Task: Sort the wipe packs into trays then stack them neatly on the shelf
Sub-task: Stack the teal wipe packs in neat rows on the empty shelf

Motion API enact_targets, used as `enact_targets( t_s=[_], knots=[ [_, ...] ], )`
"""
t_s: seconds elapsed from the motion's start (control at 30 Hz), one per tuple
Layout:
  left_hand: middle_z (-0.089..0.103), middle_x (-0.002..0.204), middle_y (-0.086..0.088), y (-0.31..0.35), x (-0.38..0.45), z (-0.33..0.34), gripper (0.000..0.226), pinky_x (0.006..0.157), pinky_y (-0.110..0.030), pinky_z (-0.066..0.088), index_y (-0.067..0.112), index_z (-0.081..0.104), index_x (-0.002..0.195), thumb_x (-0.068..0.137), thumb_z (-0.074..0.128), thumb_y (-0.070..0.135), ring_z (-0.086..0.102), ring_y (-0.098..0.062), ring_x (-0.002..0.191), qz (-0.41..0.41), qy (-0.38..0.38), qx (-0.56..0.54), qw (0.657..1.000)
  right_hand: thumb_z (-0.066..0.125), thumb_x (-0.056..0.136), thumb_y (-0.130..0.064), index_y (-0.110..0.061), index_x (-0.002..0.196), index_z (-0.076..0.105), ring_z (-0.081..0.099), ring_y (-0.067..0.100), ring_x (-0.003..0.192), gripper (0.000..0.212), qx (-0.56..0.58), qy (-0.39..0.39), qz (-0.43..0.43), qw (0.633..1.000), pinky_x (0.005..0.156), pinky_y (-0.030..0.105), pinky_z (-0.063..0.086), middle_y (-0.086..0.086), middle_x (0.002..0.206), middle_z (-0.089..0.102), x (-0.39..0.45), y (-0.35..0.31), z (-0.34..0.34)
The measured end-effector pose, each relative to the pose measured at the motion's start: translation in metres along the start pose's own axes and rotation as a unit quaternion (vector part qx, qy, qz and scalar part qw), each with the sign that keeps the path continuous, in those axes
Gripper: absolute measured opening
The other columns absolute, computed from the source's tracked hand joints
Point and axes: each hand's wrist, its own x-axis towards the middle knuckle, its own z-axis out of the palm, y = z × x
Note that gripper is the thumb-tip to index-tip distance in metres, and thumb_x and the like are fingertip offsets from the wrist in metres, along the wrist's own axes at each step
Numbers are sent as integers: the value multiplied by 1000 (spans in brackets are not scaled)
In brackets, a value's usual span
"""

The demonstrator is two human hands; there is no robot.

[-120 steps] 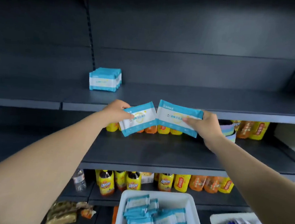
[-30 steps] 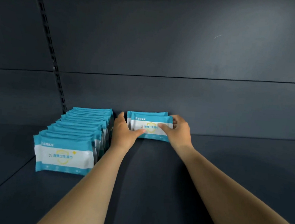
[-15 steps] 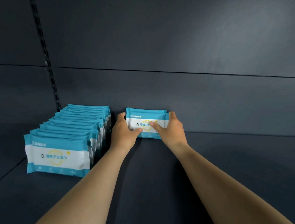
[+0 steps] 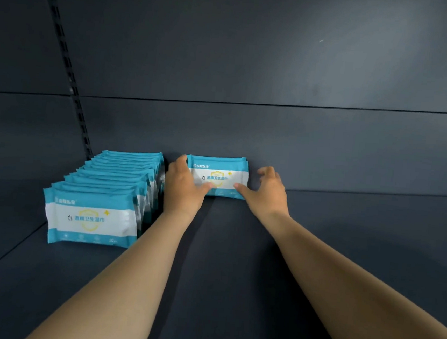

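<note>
Two teal-and-white wipe packs (image 4: 218,174) stand upright, one behind the other, against the shelf's back wall. My left hand (image 4: 181,190) grips their left end, thumb across the lower front and a finger up the left edge. My right hand (image 4: 267,193) sits just right of the packs with its fingers spread and lifted clear of the right end. Only its thumb tip touches the lower front corner. A row of several matching packs (image 4: 91,218) stands upright to the left, running from the back wall toward me.
The dark shelf board (image 4: 346,234) stretches bare to the right of the packs and in front of them. A slotted upright rail (image 4: 66,63) runs up the back wall behind the row. A seam between shelf boards (image 4: 4,255) lies at the left.
Both hands brought the two packs up from below and set them against the back wall beside the row. In the last half second my right fingers came off the packs' right end.
</note>
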Motion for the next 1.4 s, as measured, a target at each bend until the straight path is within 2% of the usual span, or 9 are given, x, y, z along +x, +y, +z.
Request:
enact_targets(
  t_s=[0.1, 0.17, 0.27, 0.4, 0.57, 0.73, 0.97, 1.17, 1.4],
  knots=[
    [40, 136, -12, 14, -17, -16, 71, 100, -32, 33, 8, 34, 139, 83, 70, 33, 38, -27, 126, 48, -41, 85, 994, 69, 82, -45, -14, 136, 42, 39, 24, 124, 68, -126, -22, -56, 990, 102, 35, 37, 5, 132, 45, -22, 5, -32],
    [39, 138, -10, 26, -34, -30, 67, 100, -37, 37, 11, 34, 139, 87, 61, 44, 39, -27, 126, 98, -105, 200, 969, 67, 83, -48, -17, 139, 40, 37, 24, 127, 69, -198, -58, -95, 974, 105, 35, 36, 5, 135, 43, -38, 6, -58],
    [36, 143, -7, 48, -63, -59, 68, 104, -39, 36, 15, 30, 142, 90, 50, 54, 35, -27, 130, 141, -160, 312, 926, 64, 83, -52, -19, 142, 37, 34, 25, 130, 73, -242, -92, -131, 957, 108, 36, 32, 6, 138, 40, -66, 1, -96],
    [32, 146, -6, 77, -109, -97, 70, 107, -39, 30, 17, 27, 144, 90, 46, 57, 30, -26, 134, 154, -184, 359, 902, 62, 82, -56, -20, 143, 36, 32, 25, 132, 76, -255, -113, -158, 947, 109, 38, 30, 6, 141, 38, -109, -9, -142],
    [35, 143, -6, 105, -173, -133, 70, 107, -39, 31, 16, 29, 142, 89, 50, 56, 33, -26, 132, 170, -189, 358, 899, 61, 82, -59, -20, 144, 35, 31, 24, 134, 78, -252, -111, -183, 944, 109, 39, 29, 4, 143, 37, -174, -15, -197],
    [43, 134, -5, 125, -236, -159, 62, 106, -39, 33, 17, 35, 138, 89, 56, 49, 39, -24, 126, 219, -186, 378, 880, 59, 84, -59, -22, 145, 30, 30, 24, 135, 77, -310, -111, -197, 924, 110, 40, 28, 3, 145, 34, -236, -15, -240],
    [44, 131, -5, 120, -345, -165, 59, 102, -37, 36, 17, 37, 136, 89, 57, 46, 40, -24, 125, 248, -206, 337, 885, 60, 86, -54, -21, 144, 32, 33, 24, 132, 72, -304, -128, -172, 928, 108, 39, 31, 3, 144, 35, -339, 6, -262],
    [44, 131, -7, 75, -434, -129, 61, 101, -39, 38, 15, 37, 136, 88, 58, 47, 40, -26, 126, 201, -290, 327, 876, 63, 83, -53, -20, 141, 36, 35, 26, 129, 72, -304, -187, -137, 924, 105, 41, 34, 4, 140, 39, -421, 73, -242],
    [43, 133, -7, -5, -514, -39, 58, 98, -37, 39, 15, 38, 135, 89, 57, 44, 41, -27, 125, 132, -408, 307, 850, 62, 85, -49, -18, 142, 35, 33, 25, 132, 69, -290, -287, -82, 909, 107, 38, 31, 5, 144, 36, -475, 180, -186]
  ],
)
